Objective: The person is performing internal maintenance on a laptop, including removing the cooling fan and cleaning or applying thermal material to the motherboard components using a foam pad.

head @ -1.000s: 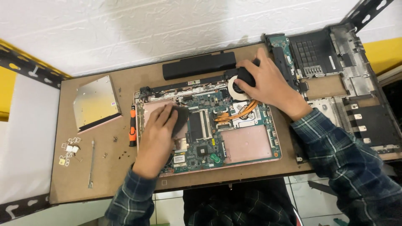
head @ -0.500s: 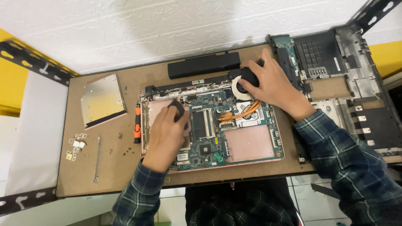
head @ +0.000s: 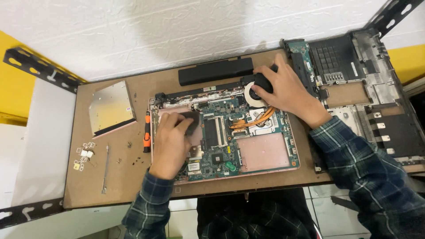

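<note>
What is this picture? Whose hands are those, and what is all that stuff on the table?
A camera on a person's head looks straight down at a brown table. The hands are that person's own. In the middle lies an opened laptop with its green circuit board showing. The left hand presses a small dark thing down on the board. The right hand grips a black part by the round fan. Around them lie a long black battery, a silver disc drive, an orange screwdriver, tiny screws and the laptop's removed cover.
</note>
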